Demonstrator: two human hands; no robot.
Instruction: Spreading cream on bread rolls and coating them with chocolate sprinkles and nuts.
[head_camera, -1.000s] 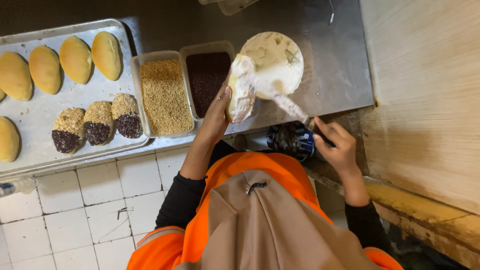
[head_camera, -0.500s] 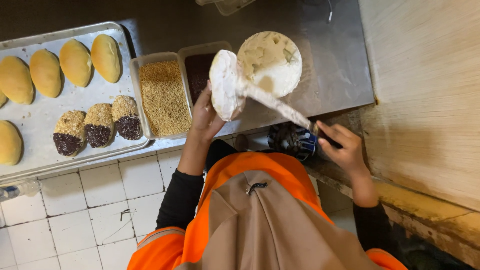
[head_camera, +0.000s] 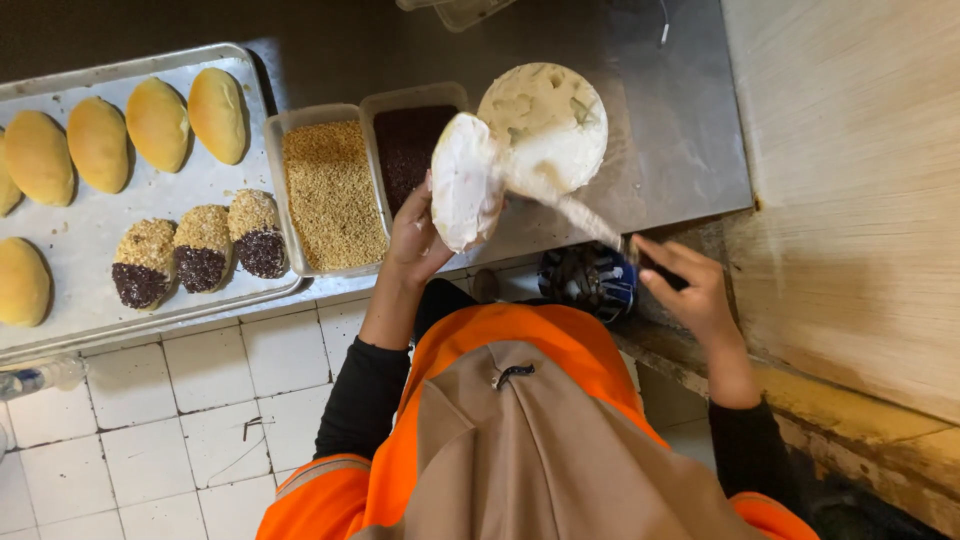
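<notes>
My left hand (head_camera: 413, 238) holds up a bun covered in white cream (head_camera: 465, 193) above the metal counter's front edge. My right hand (head_camera: 688, 288) grips the dark handle of a long spatula (head_camera: 575, 208). Its blurred blade reaches across to the bun. Just behind the bun stands a round tub of white cream (head_camera: 545, 122). Beside it are two rectangular tubs, one of dark sprinkles (head_camera: 405, 143) and one of crushed nuts (head_camera: 332, 195).
A metal tray (head_camera: 95, 235) on the left carries several plain golden buns (head_camera: 158, 123) and three buns coated in nuts and dark sprinkles (head_camera: 203, 250). White floor tiles (head_camera: 150, 440) lie below. A wooden surface (head_camera: 850, 180) is to the right, and a blue and black object (head_camera: 590, 280) sits under the counter edge.
The bun has shifted and turned slightly in my left hand. The spatula blade has swept across it, and my right hand has moved a little.
</notes>
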